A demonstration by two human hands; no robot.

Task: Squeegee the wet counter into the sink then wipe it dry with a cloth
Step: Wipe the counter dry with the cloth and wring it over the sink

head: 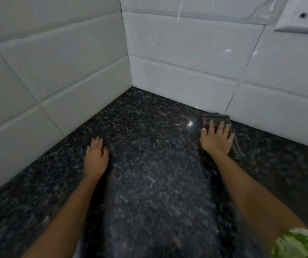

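There is 1 view, from a wide-angle camera on the person's head. It looks forward and steeply down onto the dark speckled table (155, 183), close over it, facing the corner where 2 white tiled walls (186, 58) meet. Both forearms reach in from the bottom edge. Straight lines bow toward the edges, and the picture is slightly blurred.

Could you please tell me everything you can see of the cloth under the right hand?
The cloth is dark grey, seemingly folded or bunched into a thick pad, and blurred. It lies flat on the speckled black counter, close to the white tiled back wall, right of the corner. The right hand presses on it with spread, fairly straight fingers, covering most of it; one edge shows beyond the fingertips, another beside the wrist. The left hand does not touch it.
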